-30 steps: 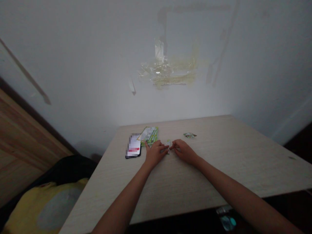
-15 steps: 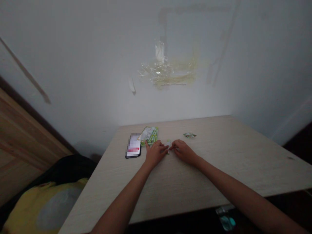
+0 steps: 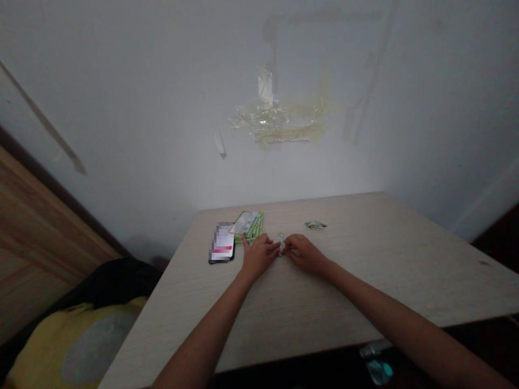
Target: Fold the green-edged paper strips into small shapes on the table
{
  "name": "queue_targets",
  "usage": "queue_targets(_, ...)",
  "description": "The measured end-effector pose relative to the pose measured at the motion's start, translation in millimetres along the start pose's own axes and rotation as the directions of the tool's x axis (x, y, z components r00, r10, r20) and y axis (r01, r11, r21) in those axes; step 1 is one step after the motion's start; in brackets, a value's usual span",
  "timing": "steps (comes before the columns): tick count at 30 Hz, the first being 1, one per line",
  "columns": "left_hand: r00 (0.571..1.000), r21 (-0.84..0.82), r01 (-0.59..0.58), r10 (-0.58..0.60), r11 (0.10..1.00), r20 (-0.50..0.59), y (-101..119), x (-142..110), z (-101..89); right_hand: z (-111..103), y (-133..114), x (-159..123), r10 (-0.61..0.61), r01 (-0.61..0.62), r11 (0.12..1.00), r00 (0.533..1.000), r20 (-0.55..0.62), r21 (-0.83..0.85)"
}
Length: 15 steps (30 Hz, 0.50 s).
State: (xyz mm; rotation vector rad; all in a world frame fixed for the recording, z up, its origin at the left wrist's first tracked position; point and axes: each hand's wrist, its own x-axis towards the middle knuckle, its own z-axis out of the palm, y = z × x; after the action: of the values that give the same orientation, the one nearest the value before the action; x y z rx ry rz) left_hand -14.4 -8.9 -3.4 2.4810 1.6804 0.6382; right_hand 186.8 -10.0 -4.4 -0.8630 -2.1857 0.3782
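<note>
A small green-and-white piece (image 3: 280,237), flat and shiny like a wrapper or folded paper, lies on the table between my hands. My left hand (image 3: 258,255) rests on the tabletop with its thumb spread out to the side and its fingertips at the left edge of the piece. From the other side my right hand (image 3: 306,254) pinches the piece at its right edge, fingers bent together. Just behind my left hand is a stack of green-and-white printed packets (image 3: 252,222). Another small crumpled green piece (image 3: 315,225) lies beyond my right hand.
A phone (image 3: 222,246) with its screen lit lies left of the packets. The pale wooden table (image 3: 365,232) meets a wall (image 3: 162,108) with clear tape scraps (image 3: 271,119). A yellow cushion-like item (image 3: 44,346) is at lower left, and a turquoise-and-clear object (image 3: 379,370) sits below the front edge.
My right hand has shifted slightly left, its fingertips closer to the small piece. The left hand, packets and phone look unmoved.
</note>
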Motion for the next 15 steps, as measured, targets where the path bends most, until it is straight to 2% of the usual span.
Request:
queue_targets(11,1.000,0.033,-0.024,0.024,0.999,-0.008,-2.3,0.0,2.0,-3.9,-7.4,-1.6,-0.035,0.030,0.997,0.998,0.058,0.077)
queue_targets(15,0.998,0.038,-0.053,0.054,0.998,-0.024,-4.6,-0.6,3.5,-2.1,-5.9,-2.3,-0.011,0.006,0.991,0.999,0.037,0.136)
